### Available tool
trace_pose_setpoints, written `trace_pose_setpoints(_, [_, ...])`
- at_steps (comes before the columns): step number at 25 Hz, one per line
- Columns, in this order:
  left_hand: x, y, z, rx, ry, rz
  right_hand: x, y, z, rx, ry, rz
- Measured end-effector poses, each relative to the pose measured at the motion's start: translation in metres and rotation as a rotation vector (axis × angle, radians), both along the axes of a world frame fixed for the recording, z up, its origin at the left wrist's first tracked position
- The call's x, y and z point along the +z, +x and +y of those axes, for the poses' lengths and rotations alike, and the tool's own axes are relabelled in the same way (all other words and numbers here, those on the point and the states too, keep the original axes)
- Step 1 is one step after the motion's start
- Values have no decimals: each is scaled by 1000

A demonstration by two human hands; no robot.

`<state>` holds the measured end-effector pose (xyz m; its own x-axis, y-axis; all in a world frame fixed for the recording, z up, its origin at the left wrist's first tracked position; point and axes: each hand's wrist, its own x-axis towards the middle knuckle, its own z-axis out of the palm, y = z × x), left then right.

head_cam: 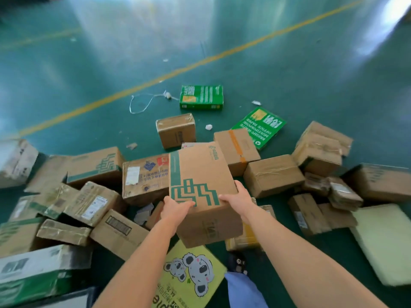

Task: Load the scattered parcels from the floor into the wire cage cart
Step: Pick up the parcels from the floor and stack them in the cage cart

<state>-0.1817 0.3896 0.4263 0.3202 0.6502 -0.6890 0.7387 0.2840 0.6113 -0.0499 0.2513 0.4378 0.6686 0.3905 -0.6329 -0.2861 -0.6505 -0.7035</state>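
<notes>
Green floor (pixel 289 70) under both hands (pixel 206 204) gripping a cardboard box (pixel 200 174).

Matt brown cardboard box (pixel 201 174) with green print; glossy teal floor (pixel 89 63); tape-wrapped cardboard parcels (pixel 273 174).

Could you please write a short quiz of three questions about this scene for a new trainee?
1. True or false: both hands grip the brown cardboard box with the green printed pattern.
2. Which item lies farthest from the person? A) the green printed carton B) the yellow pack with koala drawings C) the pale yellow flat parcel
3. Fill in: the line painted across the green floor is ____.

Key:
1. True: the left hand and the right hand hold its near corners, above the pile.
2. A
3. Yellow
</notes>
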Motion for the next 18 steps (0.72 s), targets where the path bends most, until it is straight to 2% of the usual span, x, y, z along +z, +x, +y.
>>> trace_pose_setpoints(8, [107,-80,-77,-210,-11,-141,118,-104,-102,-176,59,-81])
trace_pose_setpoints(14, [146,-103,-154,-377,83,-162,162,-167,-199,-348,83,-107])
trace_pose_setpoints(18, [170,-120,-223,-510,142,-144,163,-205,-276,-466,95,-103])
